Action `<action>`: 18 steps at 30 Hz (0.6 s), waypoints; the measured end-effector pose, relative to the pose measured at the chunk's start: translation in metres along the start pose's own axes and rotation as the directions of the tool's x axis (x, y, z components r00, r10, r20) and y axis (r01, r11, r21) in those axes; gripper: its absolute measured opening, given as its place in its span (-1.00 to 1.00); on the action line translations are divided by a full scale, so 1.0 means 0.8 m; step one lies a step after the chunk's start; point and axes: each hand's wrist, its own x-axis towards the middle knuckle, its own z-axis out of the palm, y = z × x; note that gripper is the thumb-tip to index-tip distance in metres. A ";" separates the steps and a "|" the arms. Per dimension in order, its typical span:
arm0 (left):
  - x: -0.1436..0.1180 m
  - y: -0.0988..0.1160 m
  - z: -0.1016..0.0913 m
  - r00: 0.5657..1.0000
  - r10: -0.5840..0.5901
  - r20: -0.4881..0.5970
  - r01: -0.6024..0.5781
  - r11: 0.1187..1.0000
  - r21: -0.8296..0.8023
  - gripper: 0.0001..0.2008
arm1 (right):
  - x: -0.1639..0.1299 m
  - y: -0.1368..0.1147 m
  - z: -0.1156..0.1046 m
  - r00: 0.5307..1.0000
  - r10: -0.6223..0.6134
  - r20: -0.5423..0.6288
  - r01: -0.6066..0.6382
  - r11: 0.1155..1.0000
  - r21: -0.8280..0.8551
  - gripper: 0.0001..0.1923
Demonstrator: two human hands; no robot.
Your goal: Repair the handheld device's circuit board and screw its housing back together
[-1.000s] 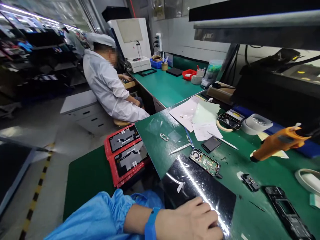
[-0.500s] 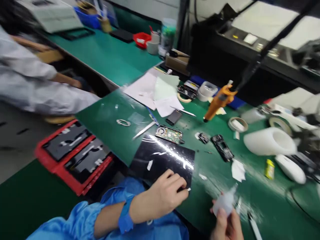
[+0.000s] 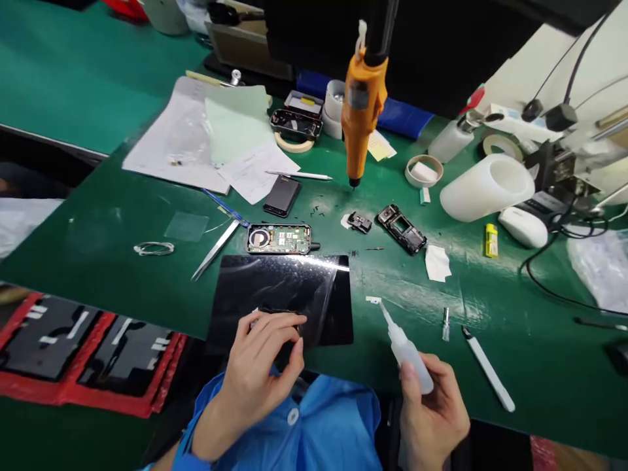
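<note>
Black glossy sheet (image 3: 289, 291) lay pinned under the left hand (image 3: 262, 366), fingers pinching a small dark part, while the right hand (image 3: 434, 412) gripped a glue bottle (image 3: 405, 347), needing steady aim.

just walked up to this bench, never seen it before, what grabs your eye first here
The orange electric screwdriver hangs tip-down over the back of the green bench mat, bright against it. Near the front edge lies a glossy black panel; the left hand pinches a small dark part over it, while the right hand holds a small squeeze bottle, nozzle pointing up and left.
</note>
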 end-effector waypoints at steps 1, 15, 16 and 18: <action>-0.001 0.000 -0.001 1.000 0.007 0.009 -0.007 1.000 0.002 -0.83 | 0.000 -0.002 0.004 1.000 -0.026 0.001 0.026 1.000 -0.002 -0.71; 0.002 -0.004 -0.008 0.995 0.040 0.095 -0.043 0.999 0.031 -0.82 | 0.002 -0.009 0.031 0.970 -0.221 0.105 0.229 0.971 -0.074 -0.86; 0.002 -0.005 -0.009 0.994 0.048 0.101 -0.051 0.998 0.033 -0.82 | 0.002 -0.008 0.031 0.969 -0.222 0.110 0.232 0.969 -0.081 -0.86; 0.004 -0.006 -0.010 0.992 0.058 0.107 -0.063 0.997 0.036 -0.82 | 0.001 -0.007 0.030 0.968 -0.221 0.118 0.232 0.969 -0.086 -0.86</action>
